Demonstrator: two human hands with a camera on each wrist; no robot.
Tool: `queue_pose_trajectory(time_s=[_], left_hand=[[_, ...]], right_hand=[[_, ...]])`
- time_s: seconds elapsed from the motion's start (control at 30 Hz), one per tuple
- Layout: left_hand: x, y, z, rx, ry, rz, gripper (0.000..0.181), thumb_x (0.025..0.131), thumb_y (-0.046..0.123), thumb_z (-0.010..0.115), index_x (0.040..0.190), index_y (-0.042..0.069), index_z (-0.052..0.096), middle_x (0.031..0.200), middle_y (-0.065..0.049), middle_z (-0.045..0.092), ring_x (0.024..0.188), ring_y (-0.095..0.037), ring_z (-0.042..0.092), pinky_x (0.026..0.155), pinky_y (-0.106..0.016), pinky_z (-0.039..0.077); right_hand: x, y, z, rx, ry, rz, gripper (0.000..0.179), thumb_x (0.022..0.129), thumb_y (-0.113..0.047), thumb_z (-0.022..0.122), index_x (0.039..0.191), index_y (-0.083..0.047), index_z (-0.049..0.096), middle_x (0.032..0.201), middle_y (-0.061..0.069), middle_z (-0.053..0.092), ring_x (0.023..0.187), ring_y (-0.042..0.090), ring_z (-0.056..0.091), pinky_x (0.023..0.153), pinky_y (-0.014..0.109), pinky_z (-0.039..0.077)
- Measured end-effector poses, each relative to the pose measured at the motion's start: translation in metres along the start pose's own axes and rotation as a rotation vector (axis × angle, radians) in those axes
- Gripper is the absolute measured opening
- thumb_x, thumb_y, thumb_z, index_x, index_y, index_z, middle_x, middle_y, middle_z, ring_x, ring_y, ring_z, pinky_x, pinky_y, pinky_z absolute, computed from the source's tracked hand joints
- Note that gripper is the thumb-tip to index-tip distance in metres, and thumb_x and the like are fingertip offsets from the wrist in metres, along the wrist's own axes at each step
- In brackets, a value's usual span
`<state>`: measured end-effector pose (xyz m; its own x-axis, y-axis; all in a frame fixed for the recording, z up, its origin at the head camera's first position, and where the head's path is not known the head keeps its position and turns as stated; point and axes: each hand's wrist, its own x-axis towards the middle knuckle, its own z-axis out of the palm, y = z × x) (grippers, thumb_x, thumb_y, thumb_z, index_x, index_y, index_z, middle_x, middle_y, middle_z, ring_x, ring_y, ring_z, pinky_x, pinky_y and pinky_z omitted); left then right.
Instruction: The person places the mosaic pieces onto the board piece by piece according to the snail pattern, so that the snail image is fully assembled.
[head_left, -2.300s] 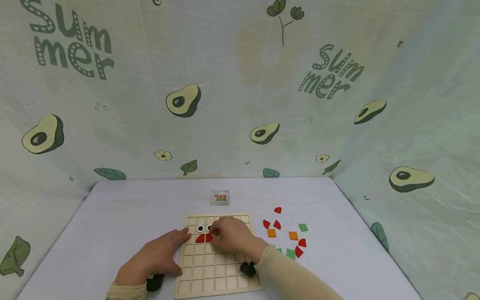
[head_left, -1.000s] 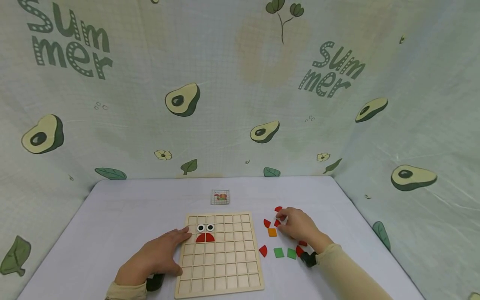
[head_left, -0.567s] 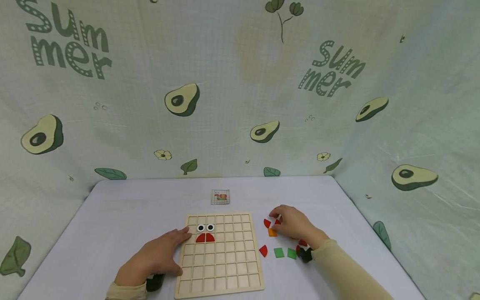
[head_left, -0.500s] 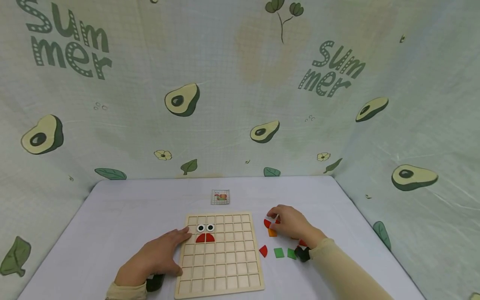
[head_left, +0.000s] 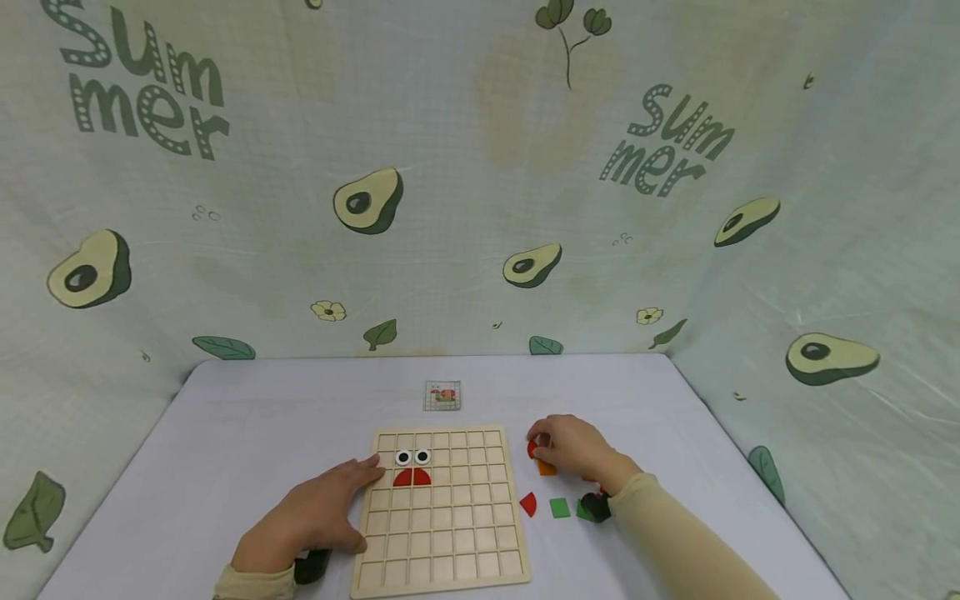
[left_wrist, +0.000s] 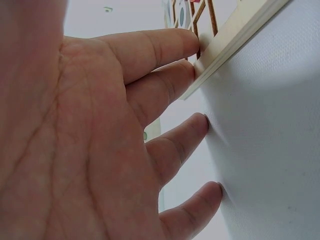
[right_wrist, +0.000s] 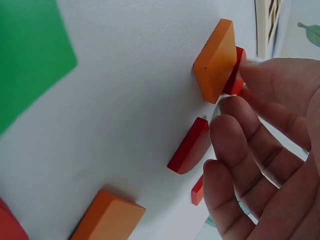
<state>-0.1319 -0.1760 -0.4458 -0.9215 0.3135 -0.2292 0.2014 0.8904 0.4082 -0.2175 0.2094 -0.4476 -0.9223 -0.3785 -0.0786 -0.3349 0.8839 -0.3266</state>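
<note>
My right hand (head_left: 576, 446) pinches a red quarter-circle tile (head_left: 532, 448) between thumb and forefinger, right of the pale wooden grid board (head_left: 442, 542). In the right wrist view the thumb tip meets that tile beside an orange square tile (right_wrist: 216, 62); the forefinger's tip is hidden. My left hand (head_left: 318, 507) lies spread along the board's left side. Its first two fingertips touch the board's edge, the other fingertips the table, in the left wrist view. On the board, two round eye pieces (head_left: 403, 457) sit above two red quarter-circles (head_left: 422, 477) in neighbouring cells.
A small picture card (head_left: 442, 395) lies behind the board. Right of the board are a red quarter-circle (head_left: 528, 504) and a green tile (head_left: 560, 507). Close under the right hand are another red tile (right_wrist: 191, 147) and an orange one (right_wrist: 107, 217).
My right hand has left the board's second eye piece, gone right to the loose tiles, then drifted left to the red quarter-circle by the orange tile. The left hand stays put.
</note>
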Motion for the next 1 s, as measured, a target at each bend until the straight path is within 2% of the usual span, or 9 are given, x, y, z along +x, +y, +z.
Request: queue_pose_trajectory(time_s=[0.37, 0.57, 0.67, 0.83, 1.0], left_hand=[[0.0004, -0.0003, 0.0011, 0.003, 0.005, -0.001, 0.093, 0.055, 0.029, 0.095, 0.139, 0.011, 0.059, 0.151, -0.003, 0.046, 0.138, -0.036, 0.041, 0.098, -0.063, 0.041], [0.0005, 0.0003, 0.0009, 0.011, 0.002, 0.005, 0.094, 0.055, 0.030, 0.095, 0.140, 0.012, 0.059, 0.152, -0.003, 0.045, 0.138, -0.037, 0.041, 0.098, -0.063, 0.042], [-0.0005, 0.0003, 0.0006, 0.009, 0.006, 0.009, 0.093, 0.055, 0.030, 0.095, 0.139, 0.012, 0.059, 0.151, -0.003, 0.046, 0.137, -0.036, 0.041, 0.097, -0.063, 0.043], [-0.0027, 0.0011, -0.0006, 0.004, 0.015, 0.016, 0.093, 0.055, 0.029, 0.095, 0.139, 0.012, 0.059, 0.151, -0.004, 0.046, 0.137, -0.036, 0.041, 0.095, -0.062, 0.044], [-0.0032, 0.0020, -0.0020, -0.001, 0.017, 0.019, 0.092, 0.056, 0.028, 0.095, 0.139, 0.012, 0.059, 0.151, -0.003, 0.046, 0.138, -0.036, 0.041, 0.096, -0.062, 0.043]], right_hand=[[-0.0025, 0.0010, -0.0038, 0.046, -0.020, 0.011, 0.009, 0.087, -0.013, 0.075, 0.094, -0.018, 0.072, 0.080, -0.011, 0.058, 0.073, 0.012, 0.053, 0.069, 0.032, 0.049], [-0.0042, 0.0025, -0.0044, 0.067, -0.019, -0.082, 0.018, 0.084, -0.008, 0.075, 0.100, -0.015, 0.075, 0.092, -0.009, 0.064, 0.077, 0.011, 0.053, 0.071, 0.032, 0.050], [-0.0050, 0.0013, -0.0035, 0.065, -0.010, -0.119, 0.019, 0.082, -0.010, 0.078, 0.101, -0.014, 0.075, 0.093, -0.008, 0.064, 0.074, 0.009, 0.053, 0.068, 0.030, 0.049], [-0.0066, -0.0019, -0.0017, 0.056, 0.003, -0.124, 0.020, 0.081, -0.013, 0.079, 0.101, -0.014, 0.075, 0.091, -0.008, 0.062, 0.068, 0.008, 0.052, 0.063, 0.028, 0.048], [-0.0070, -0.0001, 0.0001, 0.022, 0.015, -0.108, 0.021, 0.080, -0.010, 0.078, 0.100, -0.014, 0.074, 0.090, -0.008, 0.061, 0.068, 0.008, 0.052, 0.064, 0.028, 0.047]])
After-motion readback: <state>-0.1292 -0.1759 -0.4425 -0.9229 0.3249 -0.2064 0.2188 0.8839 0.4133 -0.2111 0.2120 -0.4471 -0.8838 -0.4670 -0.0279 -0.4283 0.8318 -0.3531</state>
